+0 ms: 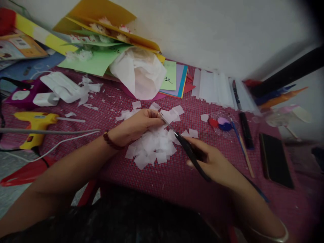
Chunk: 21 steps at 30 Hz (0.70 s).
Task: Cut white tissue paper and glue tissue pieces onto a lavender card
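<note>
R. hand (210,162), qty 1, was closed round the handle of black scissors (188,148), qty 1. Long axis ran diag., fwd and to the L., tip at the L. hand's fingertips. L. hand (141,123), qty 1: fingers pinched together; from where I stood, couldn't tell if on paper. White paper squares (154,145) lay under and around L. hand, the nearer one, on the tabletop (157,179); overlapped, no exact qty. Farther, L. side: yellow glue gun (37,126), qty 1.

We observed a pale, plain wall (215,37) behind a red-checked, cloth-covered table (157,179); at lower left, we noted speckled grey floor (10,200). Dim light left the right margin shadowed.
</note>
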{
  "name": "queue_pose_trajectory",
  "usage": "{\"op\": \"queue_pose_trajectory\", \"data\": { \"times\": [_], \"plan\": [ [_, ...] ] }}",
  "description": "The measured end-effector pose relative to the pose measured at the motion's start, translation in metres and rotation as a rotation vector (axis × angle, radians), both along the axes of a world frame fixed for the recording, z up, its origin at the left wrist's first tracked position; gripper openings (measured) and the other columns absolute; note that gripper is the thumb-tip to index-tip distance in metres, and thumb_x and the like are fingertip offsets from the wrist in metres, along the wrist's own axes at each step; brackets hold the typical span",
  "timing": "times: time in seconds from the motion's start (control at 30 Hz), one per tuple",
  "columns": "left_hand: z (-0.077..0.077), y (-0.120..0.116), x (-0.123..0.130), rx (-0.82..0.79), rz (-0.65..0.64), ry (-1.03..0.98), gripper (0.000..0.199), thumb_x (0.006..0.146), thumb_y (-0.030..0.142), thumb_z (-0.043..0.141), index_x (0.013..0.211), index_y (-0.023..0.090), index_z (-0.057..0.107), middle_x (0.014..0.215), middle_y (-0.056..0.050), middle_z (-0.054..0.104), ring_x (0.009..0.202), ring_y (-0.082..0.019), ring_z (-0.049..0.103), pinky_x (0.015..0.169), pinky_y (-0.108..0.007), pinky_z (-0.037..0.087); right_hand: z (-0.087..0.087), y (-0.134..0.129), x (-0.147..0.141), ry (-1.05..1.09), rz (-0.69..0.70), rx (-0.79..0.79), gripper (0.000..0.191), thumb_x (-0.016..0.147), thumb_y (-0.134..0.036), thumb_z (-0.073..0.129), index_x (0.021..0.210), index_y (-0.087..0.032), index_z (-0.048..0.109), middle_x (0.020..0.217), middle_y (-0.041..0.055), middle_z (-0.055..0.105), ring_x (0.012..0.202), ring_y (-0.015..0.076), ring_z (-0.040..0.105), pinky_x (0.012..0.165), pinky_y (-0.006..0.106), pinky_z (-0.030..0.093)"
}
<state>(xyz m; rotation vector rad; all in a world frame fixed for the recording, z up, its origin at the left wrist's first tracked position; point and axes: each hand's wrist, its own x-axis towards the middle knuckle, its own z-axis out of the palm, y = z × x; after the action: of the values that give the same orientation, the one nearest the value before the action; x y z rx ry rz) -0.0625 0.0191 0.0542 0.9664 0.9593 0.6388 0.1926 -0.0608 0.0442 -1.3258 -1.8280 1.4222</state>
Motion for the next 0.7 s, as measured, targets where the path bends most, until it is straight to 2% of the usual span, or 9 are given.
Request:
{"op": "queue_pose_trajectory", "data": {
  "times": [0.13,0.23,0.3,0.47,0.6,0.7],
  "plan": [
    [0.007,0.001,-0.002,0.034,-0.033,0.079,0.005,0.074,0.019,0.067,0.069,0.017,0.066,0.061,0.001,0.061,0.046,-0.007,0.047,0.045,-0.020,0.034,-0.001,-0.001,0.001,-0.041,-0.012,0.034,0.062,0.081,-0.041,0.076,0.139,-0.026,0.060,0.127,0.0068,0.070,0.113,0.0268,0.066,0.099,0.042,0.052],
    [0.009,0.004,-0.007,0.128,-0.101,0.186,0.008,0.072,0.019,0.069,0.066,0.017,0.065,0.056,0.002,0.057,0.043,-0.006,0.039,0.041,-0.020,0.026,-0.001,-0.002,0.000,-0.055,-0.041,0.040,0.059,0.083,-0.038,0.074,0.139,-0.026,0.060,0.124,0.0073,0.071,0.110,0.0265,0.067,0.097,0.043,0.052],
    [0.010,0.007,-0.011,0.207,-0.147,0.265,0.011,0.072,0.021,0.071,0.064,0.017,0.065,0.056,0.001,0.056,0.044,-0.006,0.039,0.042,-0.020,0.024,0.000,-0.002,-0.001,-0.061,-0.075,0.028,0.059,0.082,-0.041,0.074,0.138,-0.025,0.061,0.120,0.0073,0.073,0.106,0.0262,0.068,0.094,0.043,0.053],
    [0.015,0.010,-0.017,0.308,-0.160,0.297,0.015,0.074,0.022,0.069,0.062,0.016,0.065,0.060,-0.001,0.060,0.052,-0.008,0.048,0.048,-0.020,0.033,0.003,0.000,0.001,-0.055,-0.147,-0.021,0.062,0.081,-0.046,0.072,0.137,-0.023,0.060,0.110,0.0079,0.071,0.093,0.0244,0.067,0.080,0.039,0.054],
    [0.017,0.012,-0.020,0.318,-0.113,0.228,0.012,0.077,0.023,0.068,0.068,0.015,0.067,0.065,-0.001,0.063,0.057,-0.008,0.053,0.056,-0.019,0.041,0.008,0.000,0.008,-0.002,-0.030,0.043,0.072,0.082,-0.048,0.070,0.146,-0.024,0.049,0.117,0.0095,0.065,0.098,0.0248,0.064,0.084,0.039,0.054],
    [0.014,0.014,-0.021,0.312,0.018,0.144,0.012,0.079,0.025,0.068,0.073,0.015,0.067,0.068,-0.001,0.065,0.061,-0.008,0.056,0.061,-0.019,0.046,0.010,0.000,0.011,-0.016,0.040,0.054,0.075,0.084,-0.048,0.069,0.150,-0.024,0.044,0.125,0.0112,0.063,0.106,0.0272,0.064,0.092,0.041,0.053]
  ]
}}
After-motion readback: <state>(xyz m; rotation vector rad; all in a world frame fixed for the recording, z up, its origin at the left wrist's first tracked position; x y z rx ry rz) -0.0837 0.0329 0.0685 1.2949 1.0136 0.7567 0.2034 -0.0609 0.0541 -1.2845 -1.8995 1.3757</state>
